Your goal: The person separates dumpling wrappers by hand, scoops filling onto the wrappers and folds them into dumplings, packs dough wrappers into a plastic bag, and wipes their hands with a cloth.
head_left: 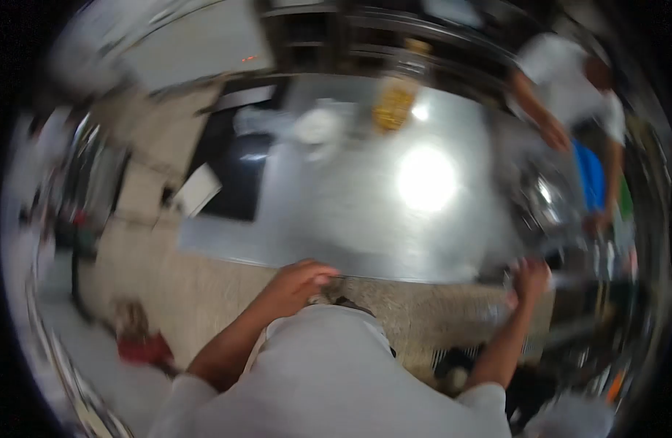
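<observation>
My left hand is in front of my waist, just off the front edge of the steel table. Its fingers are curled together, and I see nothing in them. Out to the right, my right hand is near the table's front right corner. Blur smears it, but the fingers look closed, with something pale at their lower side that I cannot make out. A bottle of yellow contents with a yellow cap stands toward the table's back. To its left sits a blurred white item beside clear plastic.
A dark panel covers the table's left side, with a white sheet at its edge. Across the right end, a co-worker leans near a shiny metal bowl and a blue item. Dark shelving stands behind.
</observation>
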{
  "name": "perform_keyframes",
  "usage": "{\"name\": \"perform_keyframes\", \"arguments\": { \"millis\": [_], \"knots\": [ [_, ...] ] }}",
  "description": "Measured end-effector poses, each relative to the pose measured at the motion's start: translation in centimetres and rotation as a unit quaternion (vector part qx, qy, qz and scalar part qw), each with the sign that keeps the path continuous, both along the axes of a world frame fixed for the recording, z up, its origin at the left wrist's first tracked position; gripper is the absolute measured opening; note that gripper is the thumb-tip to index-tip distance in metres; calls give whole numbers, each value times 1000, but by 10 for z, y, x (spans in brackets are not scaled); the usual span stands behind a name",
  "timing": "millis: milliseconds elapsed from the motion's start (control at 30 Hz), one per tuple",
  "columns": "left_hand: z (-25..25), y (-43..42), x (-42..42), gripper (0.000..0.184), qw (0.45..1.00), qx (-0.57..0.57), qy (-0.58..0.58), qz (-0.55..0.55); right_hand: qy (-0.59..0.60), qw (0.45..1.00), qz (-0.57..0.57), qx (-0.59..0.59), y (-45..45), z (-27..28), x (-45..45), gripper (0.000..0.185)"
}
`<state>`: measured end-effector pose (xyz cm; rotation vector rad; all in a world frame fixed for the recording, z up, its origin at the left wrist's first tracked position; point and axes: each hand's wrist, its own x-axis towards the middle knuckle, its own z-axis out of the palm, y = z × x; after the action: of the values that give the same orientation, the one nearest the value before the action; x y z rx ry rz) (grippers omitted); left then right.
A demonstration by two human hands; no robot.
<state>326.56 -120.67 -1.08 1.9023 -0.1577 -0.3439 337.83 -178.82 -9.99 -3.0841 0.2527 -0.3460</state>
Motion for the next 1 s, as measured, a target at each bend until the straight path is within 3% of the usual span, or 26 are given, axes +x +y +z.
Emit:
{"name": "perform_keyframes", "arguments": {
  "millis": [33,67,100,133,200,233,300,367,433,467,533,633,667,733,800,833,867,900,933,1000],
  "knots": [
    [2,-1,-3,22,1000,-6,5,7,-20,993,104,-50,-45,-39,8,35],
    [-6,-2,-6,23,999,2,-37,15,-12,985,139,-99,-51,-42,11,36],
    [-12,-1,-9,24,997,11,-79,14,66,993,94,-17,-23,-7,12,39],
    [-6,1,-10,24,995,23,-83,53,52,994,80,44,-36,-13,18,43],
    [2,3,-11,25,1000,12,27,9,-59,991,116,5,-59,-44,22,52],
    [1,8,-13,25,999,13,22,31,-36,993,87,-77,-34,-26,22,49],
    [0,23,-24,23,995,27,88,33,-144,985,44,91,55,13,16,39],
    [-20,32,-39,22,997,28,53,58,-102,911,132,377,121,4,15,27],
    [-21,39,-49,22,997,31,16,75,37,810,254,528,225,15,0,13],
    [-14,39,-52,21,998,13,21,53,87,849,328,406,273,27,-12,11],
    [-10,44,-56,21,999,-6,26,46,182,741,477,436,350,31,-30,15],
    [-13,59,-67,20,998,-2,-34,53,353,590,513,514,433,47,-57,10],
    [-10,63,-72,20,994,-10,-52,93,363,581,524,507,452,47,-58,10],
    [1,76,-84,21,986,-15,-74,149,471,509,443,569,490,47,-63,18],
    [12,90,-95,25,958,59,-178,217,491,487,448,567,523,45,-64,29],
    [11,99,-99,25,954,60,-182,230,529,407,367,648,541,53,-69,35],
    [9,107,-100,28,919,81,-284,260,555,320,277,716,559,61,-72,40],
    [7,118,-103,33,873,103,-382,285,599,385,226,665,580,67,-75,50],
    [1,134,-108,33,867,110,-389,290,601,383,238,661,598,76,-81,50],
    [-23,164,-121,42,883,202,-349,239,656,255,203,680,620,86,-97,55]
  ]
}}
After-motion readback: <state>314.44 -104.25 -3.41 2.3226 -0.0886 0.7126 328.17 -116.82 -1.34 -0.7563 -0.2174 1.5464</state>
